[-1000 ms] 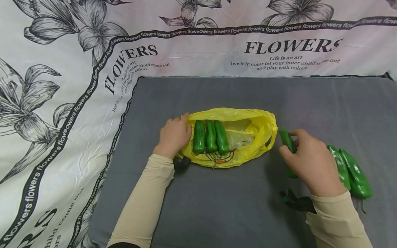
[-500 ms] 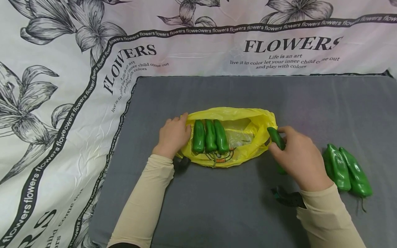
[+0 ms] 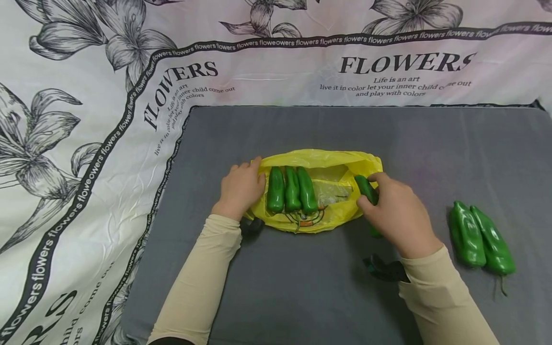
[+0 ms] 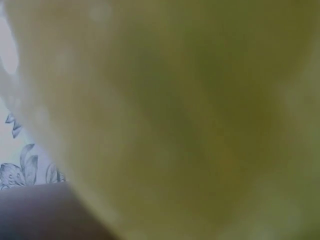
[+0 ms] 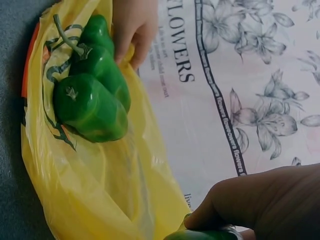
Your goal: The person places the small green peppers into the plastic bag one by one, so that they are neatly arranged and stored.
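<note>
A yellow plastic bag (image 3: 319, 156) lies with its mouth spread on the grey cloth. Three green peppers (image 3: 293, 191) sit side by side in its left part. My left hand (image 3: 241, 189) grips the bag's left edge; in the right wrist view, the fingers of that left hand (image 5: 134, 27) pinch the rim. Between thumb and fingers, my right hand (image 3: 403, 215) holds another green pepper (image 3: 365, 188) at the bag's right end, partly covered by the hand. Blurred yellow plastic (image 4: 175, 125) fills most of the left wrist view.
Two more green peppers (image 3: 467, 235) lie together on the grey cloth (image 3: 302, 287), right of my right arm. A white cloth (image 3: 276, 72) printed with flowers and lettering borders it at the back and left. Dark wrist devices (image 3: 384, 268) hang under both wrists.
My right hand has moved left with its pepper, from beside the two loose peppers to the bag's right end. My left hand and the peppers in the bag have stayed put.
</note>
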Motion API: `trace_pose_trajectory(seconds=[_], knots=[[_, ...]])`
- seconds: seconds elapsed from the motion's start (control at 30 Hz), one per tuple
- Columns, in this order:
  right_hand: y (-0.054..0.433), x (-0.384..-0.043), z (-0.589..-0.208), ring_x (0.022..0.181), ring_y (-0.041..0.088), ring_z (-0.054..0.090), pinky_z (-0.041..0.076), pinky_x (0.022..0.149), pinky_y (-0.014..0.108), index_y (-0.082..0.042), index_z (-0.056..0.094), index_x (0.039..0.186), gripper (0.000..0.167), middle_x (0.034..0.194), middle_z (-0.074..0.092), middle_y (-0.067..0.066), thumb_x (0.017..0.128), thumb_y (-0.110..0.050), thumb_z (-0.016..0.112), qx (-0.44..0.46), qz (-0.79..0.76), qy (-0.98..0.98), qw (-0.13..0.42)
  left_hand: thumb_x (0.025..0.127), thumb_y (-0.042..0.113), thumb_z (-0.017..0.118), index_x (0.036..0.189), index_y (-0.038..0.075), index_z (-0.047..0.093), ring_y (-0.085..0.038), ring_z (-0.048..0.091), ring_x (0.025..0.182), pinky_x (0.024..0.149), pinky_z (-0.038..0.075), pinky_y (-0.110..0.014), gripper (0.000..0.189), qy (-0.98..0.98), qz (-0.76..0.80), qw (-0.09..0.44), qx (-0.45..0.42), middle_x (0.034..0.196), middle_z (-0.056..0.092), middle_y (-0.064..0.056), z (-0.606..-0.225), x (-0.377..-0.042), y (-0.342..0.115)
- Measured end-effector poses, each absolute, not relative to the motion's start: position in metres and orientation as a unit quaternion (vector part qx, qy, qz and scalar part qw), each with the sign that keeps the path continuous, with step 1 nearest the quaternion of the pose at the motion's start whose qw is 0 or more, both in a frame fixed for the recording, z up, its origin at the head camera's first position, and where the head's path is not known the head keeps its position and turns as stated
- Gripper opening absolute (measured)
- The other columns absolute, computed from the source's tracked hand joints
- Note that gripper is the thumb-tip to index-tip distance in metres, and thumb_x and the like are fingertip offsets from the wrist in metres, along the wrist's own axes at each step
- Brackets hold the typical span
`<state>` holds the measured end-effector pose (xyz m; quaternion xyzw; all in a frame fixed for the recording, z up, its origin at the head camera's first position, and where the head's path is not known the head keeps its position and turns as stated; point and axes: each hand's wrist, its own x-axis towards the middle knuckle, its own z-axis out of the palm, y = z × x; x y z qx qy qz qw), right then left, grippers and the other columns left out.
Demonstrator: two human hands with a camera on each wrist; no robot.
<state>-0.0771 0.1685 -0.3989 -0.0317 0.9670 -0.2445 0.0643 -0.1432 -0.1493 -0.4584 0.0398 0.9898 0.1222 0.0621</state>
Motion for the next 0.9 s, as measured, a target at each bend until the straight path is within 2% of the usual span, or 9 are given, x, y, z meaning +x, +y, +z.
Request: trace_pose_trajectory(seconds=[0.23, 0.57, 0.9], knots=[[0.162, -0.081, -0.400, 0.065, 0.025, 0.059, 0.045, 0.052, 0.035, 0.003, 0.055, 0.140, 0.053, 0.099, 0.070, 0.021, 0.097, -0.026, 0.063, -0.038, -0.248, 0.966, 0.067, 0.111, 0.034, 0.048, 0.162, 0.016, 0.043, -0.042, 0.061, 0.118, 0.083, 0.058, -0.060, 0.054, 0.990, 0.123, 0.057, 0.041, 0.145, 0.062, -0.016, -0.459, -0.143, -0.149], [0.153, -0.087, -0.400, 0.058, 0.023, 0.055, 0.043, 0.051, 0.035, 0.003, 0.056, 0.138, 0.049, 0.083, 0.067, 0.013, 0.098, -0.025, 0.064, -0.056, -0.255, 0.963, 0.065, 0.111, 0.034, 0.048, 0.162, 0.016, 0.043, -0.042, 0.061, 0.119, 0.083, 0.058, -0.060, 0.054, 0.990, 0.122, 0.058, 0.041, 0.146, 0.061, -0.016, -0.460, -0.143, -0.149], [0.145, -0.095, -0.402, 0.061, 0.024, 0.057, 0.045, 0.051, 0.035, 0.003, 0.059, 0.134, 0.046, 0.088, 0.068, 0.015, 0.097, -0.024, 0.064, -0.067, -0.264, 0.960, 0.062, 0.111, 0.034, 0.049, 0.163, 0.015, 0.042, -0.042, 0.060, 0.121, 0.085, 0.058, -0.061, 0.055, 0.990, 0.123, 0.057, 0.038, 0.147, 0.061, -0.016, -0.459, -0.144, -0.149]])
